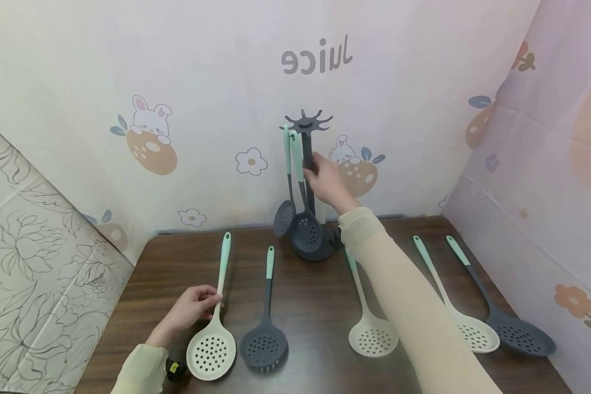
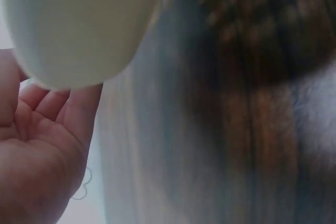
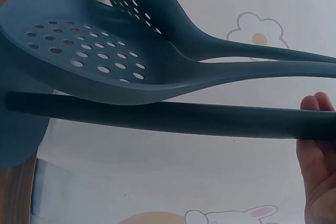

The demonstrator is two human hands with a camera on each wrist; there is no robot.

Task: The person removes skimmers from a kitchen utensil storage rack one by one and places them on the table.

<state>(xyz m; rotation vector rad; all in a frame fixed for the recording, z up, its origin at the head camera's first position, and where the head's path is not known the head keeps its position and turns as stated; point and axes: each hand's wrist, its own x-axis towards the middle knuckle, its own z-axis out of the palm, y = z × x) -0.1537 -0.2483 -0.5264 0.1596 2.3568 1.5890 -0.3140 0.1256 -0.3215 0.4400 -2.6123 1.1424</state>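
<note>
My left hand pinches the lower handle of a cream skimmer with a mint grip, its perforated bowl near the table's front left. In the left wrist view the skimmer's pale bowl hides part of the fingers. At the back, my right hand grips the dark post of a utensil stand with a hooked top. Two dark grey skimmers hang on the stand's left side: a larger one in front and a smaller one behind it. Both have mint grips.
A dark grey skimmer lies right of my left hand. Right of the stand lie a cream skimmer, another cream skimmer partly behind my right sleeve, and a dark grey skimmer. Patterned cloth walls enclose the wooden table.
</note>
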